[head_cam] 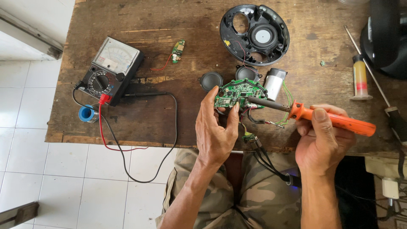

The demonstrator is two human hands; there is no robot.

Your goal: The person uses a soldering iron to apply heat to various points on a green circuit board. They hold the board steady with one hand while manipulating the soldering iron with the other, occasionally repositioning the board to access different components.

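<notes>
My left hand [216,129] pinches a round green circuit board [238,94] between thumb and fingers, holding it just above the wooden table [169,25]. My right hand [320,140] grips the orange handle of a soldering iron [330,118]. Its dark metal tip rests on the right part of the board. Two small round speakers [211,80] and a silver cylindrical battery [274,82] lie just behind the board, joined to it by thin wires.
An analogue multimeter [109,70] with red and black leads sits at the left, a blue solder spool [87,113] beside it. A black round speaker housing [254,34] lies at the back. A small green board [178,51], a yellow-handled screwdriver [360,76] and a dark object stand around.
</notes>
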